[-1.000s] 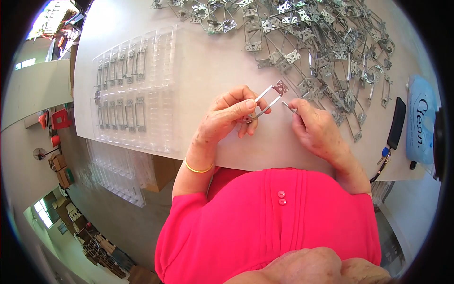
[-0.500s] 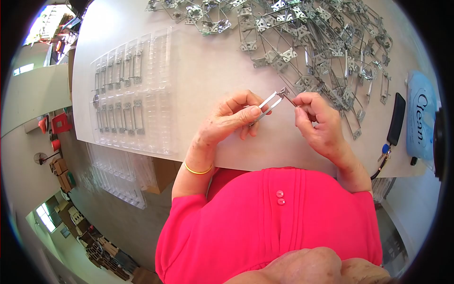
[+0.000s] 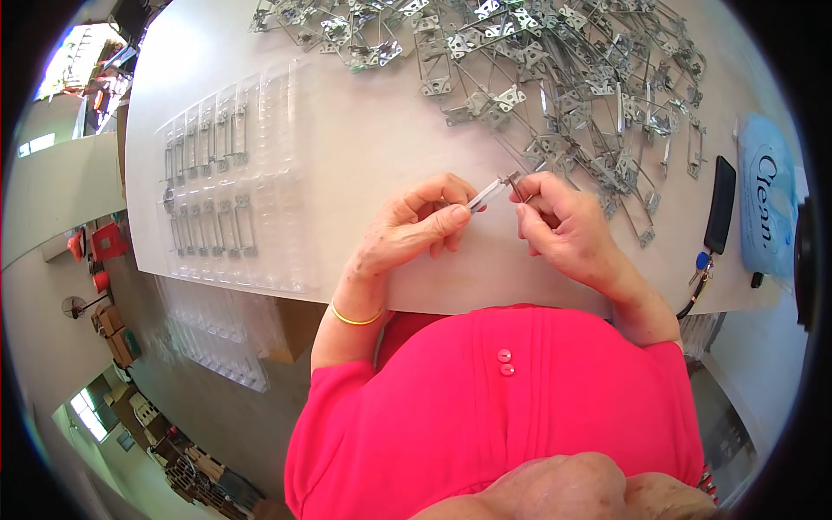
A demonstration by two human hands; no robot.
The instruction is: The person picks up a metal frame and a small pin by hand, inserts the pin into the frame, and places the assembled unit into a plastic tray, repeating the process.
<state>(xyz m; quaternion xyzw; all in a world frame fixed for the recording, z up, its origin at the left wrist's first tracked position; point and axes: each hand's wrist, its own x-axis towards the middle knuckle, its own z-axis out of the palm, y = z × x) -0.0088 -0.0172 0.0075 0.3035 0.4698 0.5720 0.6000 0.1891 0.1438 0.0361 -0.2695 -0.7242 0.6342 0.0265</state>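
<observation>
Between my two hands is a narrow metal bracket with pale side bars and a small plate at its far end. My left hand is closed on the near part, thumb on top and fingers curled beneath. At the far end, my right hand pinches the bracket by its plate or a thin rod there; the fingertips partly hide which. Beyond the hands lies a large tangled pile of similar metal brackets. To the left, a clear plastic tray holds two rows of brackets in its slots.
A black phone-like object lies at the right, with keys on a strap below it. Beside it stands a blue package marked "Clean". More clear trays sit below the table's left front edge, near a cardboard box.
The bracket has turned in my hands, so its two bars now look nearly overlapped. My right hand has come closer to my left. The whole view has shifted slightly.
</observation>
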